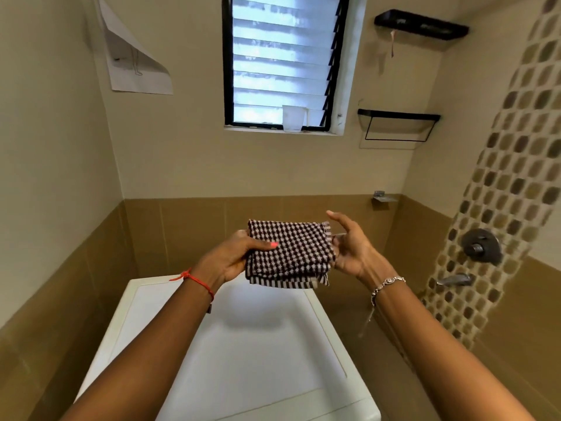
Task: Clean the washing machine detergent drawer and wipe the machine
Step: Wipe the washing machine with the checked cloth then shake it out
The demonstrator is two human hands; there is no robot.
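Cloth: folded checked cloth (291, 250), held up in the air over the far end of the washing machine (258, 344) — not touching it, going by my head feed.
Left hand: the left hand (233, 256) grips the cloth's left edge, thumb on top and fingers underneath.
Right hand: the right hand (352, 247) is loose, with its fingers straight and pointing up and its palm just beside the cloth's right edge. It might be brushing the fabric, but as far as I can see it's grasping nothing.
Machine: white top panel, sitting below both forearms. I honestly can't tell clean from dirty at this resolution.
Drawer: the detergent drawer isn't in view at all, so no idea if it's out, washed or untouched.
Progress: my guess is we're at the prep stage — the cloth is folded into a neat pad, which reads as getting ready to wipe.
Left to do: wiping the top and the front for sure, and the drawer too unless that got sorted off camera.
Around: plastic cup (294, 118) on the window sill, shower tap (482, 246) on the right wall.
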